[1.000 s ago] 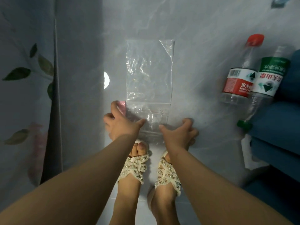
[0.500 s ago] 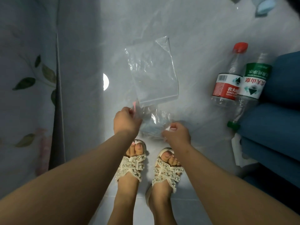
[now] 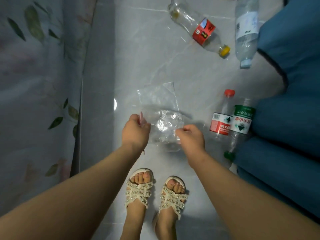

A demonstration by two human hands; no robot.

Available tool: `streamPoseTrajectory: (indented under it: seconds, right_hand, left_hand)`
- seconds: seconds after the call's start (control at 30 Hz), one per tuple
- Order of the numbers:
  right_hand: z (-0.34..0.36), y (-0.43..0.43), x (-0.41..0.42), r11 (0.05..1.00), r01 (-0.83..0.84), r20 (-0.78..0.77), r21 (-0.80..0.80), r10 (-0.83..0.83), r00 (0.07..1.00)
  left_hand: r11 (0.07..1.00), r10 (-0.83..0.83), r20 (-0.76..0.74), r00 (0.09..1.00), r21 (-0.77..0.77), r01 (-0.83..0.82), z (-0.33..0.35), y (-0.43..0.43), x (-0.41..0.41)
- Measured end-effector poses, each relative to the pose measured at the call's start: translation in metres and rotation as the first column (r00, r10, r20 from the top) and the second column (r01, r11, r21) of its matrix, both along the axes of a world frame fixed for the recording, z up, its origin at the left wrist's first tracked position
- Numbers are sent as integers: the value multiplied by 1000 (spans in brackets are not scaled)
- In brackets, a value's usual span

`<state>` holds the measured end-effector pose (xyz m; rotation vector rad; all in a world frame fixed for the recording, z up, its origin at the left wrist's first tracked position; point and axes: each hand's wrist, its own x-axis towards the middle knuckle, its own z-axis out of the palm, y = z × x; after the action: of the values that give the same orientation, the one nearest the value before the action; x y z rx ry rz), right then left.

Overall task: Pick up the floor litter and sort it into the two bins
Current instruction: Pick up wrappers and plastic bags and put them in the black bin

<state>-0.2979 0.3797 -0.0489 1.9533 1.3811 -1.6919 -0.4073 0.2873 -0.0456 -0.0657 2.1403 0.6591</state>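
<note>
A clear plastic bag [image 3: 159, 108] hangs above the grey tiled floor, held up by both hands. My left hand [image 3: 135, 131] pinches its near left edge and my right hand [image 3: 190, 137] pinches its near right edge. Two empty bottles lie side by side to the right: one with a red cap [image 3: 222, 116] and one with a green cap [image 3: 239, 125]. Farther off lie a bottle with a red label and yellow cap [image 3: 200, 30] and a clear bottle with a white label [image 3: 245, 32]. No bin is in view.
A blue sofa [image 3: 290, 101] runs along the right side, close to the bottles. A leaf-patterned curtain [image 3: 39, 84] hangs on the left. My two sandalled feet [image 3: 155, 193] stand on the tiles below my hands.
The bag was lying flat on the floor with my hands at its near edge. Both hands pinched it and lifted it, and my view rose, bringing two more bottles into sight.
</note>
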Motion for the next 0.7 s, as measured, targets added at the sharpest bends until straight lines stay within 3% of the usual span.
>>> streamPoseTrajectory:
  seconds: [0.17, 0.43, 0.6, 0.7]
  right_hand:
    - [-35, 14, -12, 995, 85, -27, 57, -84, 996]
    - [-92, 26, -26, 974, 49, -23, 221, -46, 999]
    - [-109, 31, -31, 970, 1, -2, 242, 0, 1000]
    - [-116, 26, -35, 975, 21, -9, 223, -19, 1000]
  left_hand:
    - [999, 1, -12, 1000, 34, -1, -30, 25, -16]
    - [1000, -4, -19, 1000, 30, 5, -80, 38, -20]
    - [993, -82, -66, 994, -89, 76, -94, 43, -20]
    - [997, -12, -59, 998, -82, 7, -102, 45, -20]
